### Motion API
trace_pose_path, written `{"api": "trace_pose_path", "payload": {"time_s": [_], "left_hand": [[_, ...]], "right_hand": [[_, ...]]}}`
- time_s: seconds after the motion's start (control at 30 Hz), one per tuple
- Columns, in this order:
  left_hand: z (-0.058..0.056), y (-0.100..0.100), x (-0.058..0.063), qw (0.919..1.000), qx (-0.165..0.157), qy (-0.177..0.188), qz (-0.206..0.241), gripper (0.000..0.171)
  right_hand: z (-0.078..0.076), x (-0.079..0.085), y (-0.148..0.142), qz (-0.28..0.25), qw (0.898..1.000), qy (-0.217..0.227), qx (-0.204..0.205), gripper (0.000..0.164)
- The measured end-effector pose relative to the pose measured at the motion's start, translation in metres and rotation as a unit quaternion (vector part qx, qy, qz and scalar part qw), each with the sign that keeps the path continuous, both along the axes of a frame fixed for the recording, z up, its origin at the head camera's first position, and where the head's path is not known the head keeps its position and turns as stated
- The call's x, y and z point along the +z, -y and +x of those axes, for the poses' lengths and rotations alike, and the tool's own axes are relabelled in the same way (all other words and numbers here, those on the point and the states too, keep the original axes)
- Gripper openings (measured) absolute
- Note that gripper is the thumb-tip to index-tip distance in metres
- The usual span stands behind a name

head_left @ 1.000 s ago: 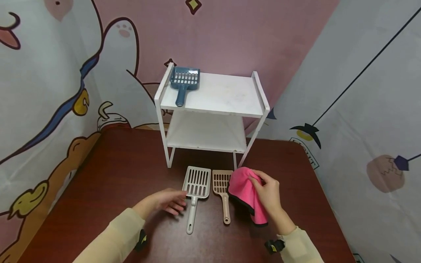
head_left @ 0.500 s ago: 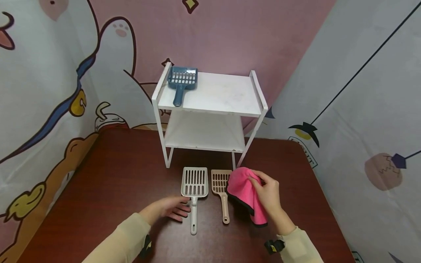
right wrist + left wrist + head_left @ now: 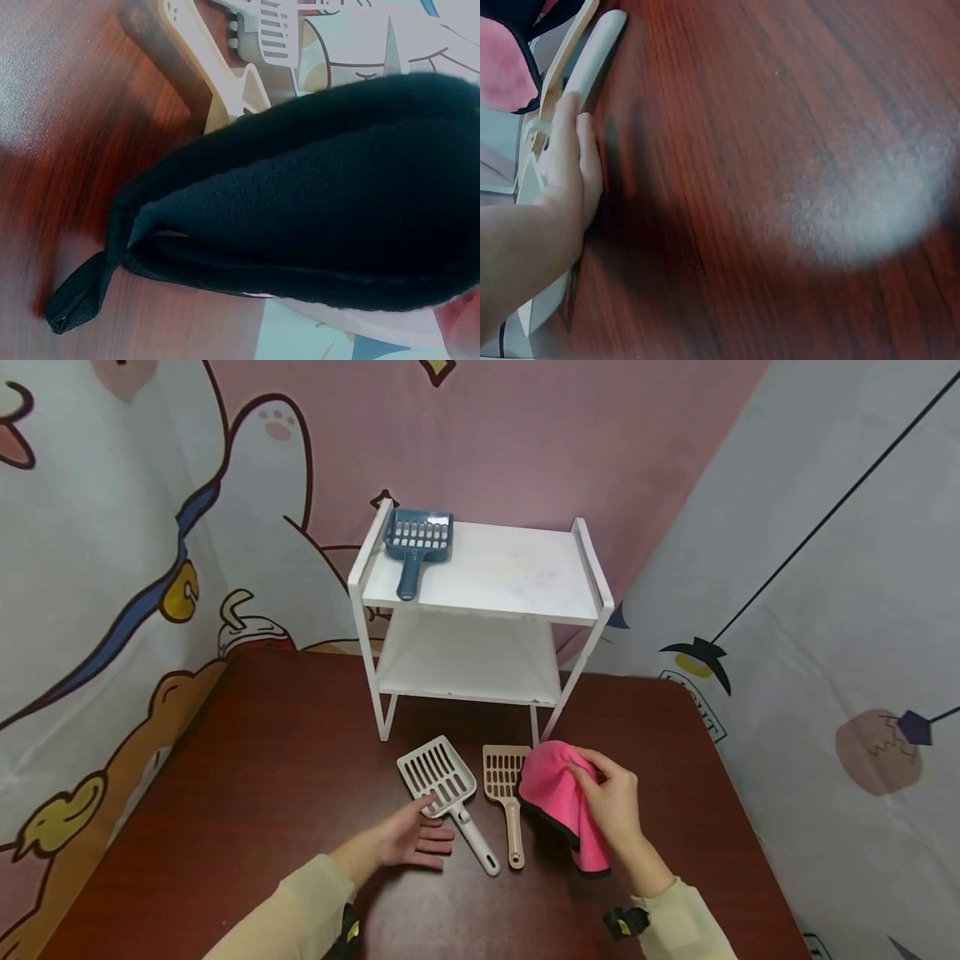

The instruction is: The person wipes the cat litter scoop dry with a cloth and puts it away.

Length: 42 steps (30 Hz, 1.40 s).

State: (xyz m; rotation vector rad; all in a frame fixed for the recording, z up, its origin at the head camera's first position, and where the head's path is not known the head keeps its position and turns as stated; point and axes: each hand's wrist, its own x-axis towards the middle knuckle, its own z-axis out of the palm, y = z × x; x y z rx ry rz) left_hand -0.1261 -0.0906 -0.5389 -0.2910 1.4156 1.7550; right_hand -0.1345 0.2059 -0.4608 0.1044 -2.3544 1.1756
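In the head view, a pale grey slotted litter scoop (image 3: 476, 841) lies slanted on the table, its handle toward the lower right. My left hand (image 3: 408, 839) is at its near left side, fingers extended, thumb over the slotted head's lower edge. The left wrist view shows that hand (image 3: 559, 187) alongside the pale handle (image 3: 598, 52); whether the fingers touch it I cannot tell. Thumb and fingers of my right hand (image 3: 613, 797) pinch a pink cloth (image 3: 555, 785) with black edging. A smaller beige litter scoop (image 3: 514, 835) lies between, partly beside the cloth. The cloth's dark underside (image 3: 315, 202) fills much of the right wrist view.
A white two-tier shelf (image 3: 517, 577) stands at the table's back. On its top left rests a blue litter scoop (image 3: 411, 572). The brown table (image 3: 300, 735) extends to both sides, with a printed cartoon backdrop (image 3: 570, 443) behind it.
The grey scoop has turned: its head has swung left and its handle end right, toward the beige scoop. My left hand has moved right and nearer. The right hand and cloth stay put.
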Motion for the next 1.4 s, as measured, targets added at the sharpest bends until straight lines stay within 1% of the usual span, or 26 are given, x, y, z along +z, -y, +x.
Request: {"api": "trace_pose_path", "payload": {"time_s": [0.1,0.23,0.37,0.47,0.57,0.7,0.83,0.9,1.0,1.1,1.17,1.2,1.33,1.4], "left_hand": [[0.0,-0.001,-0.002,0.9994,0.035,-0.001,-0.007,0.062],[-0.003,0.0,-0.001,0.9963,0.081,-0.007,-0.029,0.051],[-0.007,0.002,0.0,0.9938,0.097,-0.019,-0.051,0.05],[-0.01,0.004,0.002,0.9924,0.098,-0.038,-0.064,0.052],[-0.011,0.006,0.002,0.9906,0.087,-0.055,-0.089,0.052],[-0.011,0.007,0.003,0.9905,0.064,-0.05,-0.112,0.049],[-0.012,0.006,0.002,0.9914,0.057,-0.036,-0.112,0.048],[-0.012,0.005,0.001,0.9907,0.059,-0.04,-0.116,0.043],[-0.012,0.005,0.0,0.989,0.053,-0.053,-0.128,0.027],[-0.011,0.006,-0.001,0.9899,0.041,-0.065,-0.119,0.013],[-0.01,0.008,0.0,0.9924,0.035,-0.071,-0.094,0.007],[-0.01,0.009,0.0,0.9939,0.033,-0.073,-0.075,0.008],[-0.01,0.012,0.002,0.9961,0.015,-0.087,-0.007,0.035],[-0.01,0.014,0.002,0.9958,0.01,-0.09,0.012,0.043]], "right_hand": [[0.001,0.001,0.0,-0.001,1.0,-0.002,0.001,0.019],[0.001,0.001,0.0,-0.002,1.0,-0.002,0.002,0.018],[0.001,0.001,-0.001,-0.001,1.0,-0.004,0.003,0.017],[0.0,0.0,-0.001,0.003,1.0,-0.01,0.002,0.018],[0.0,0.0,-0.001,0.007,1.0,-0.012,0.001,0.018],[0.001,0.001,-0.001,0.002,1.0,-0.006,0.003,0.018],[0.002,0.001,-0.001,0.001,1.0,-0.004,0.005,0.018],[0.001,0.001,-0.001,0.005,1.0,-0.01,0.004,0.018],[0.0,0.0,-0.002,0.009,1.0,-0.019,0.003,0.017],[0.0,-0.001,-0.003,0.01,1.0,-0.026,-0.001,0.017],[0.0,-0.001,-0.003,0.009,1.0,-0.026,-0.003,0.017],[0.0,-0.001,-0.003,0.009,1.0,-0.025,-0.004,0.018],[0.001,-0.001,-0.004,0.009,1.0,-0.021,-0.003,0.018],[0.001,-0.001,-0.004,0.01,1.0,-0.02,-0.002,0.018]]}}
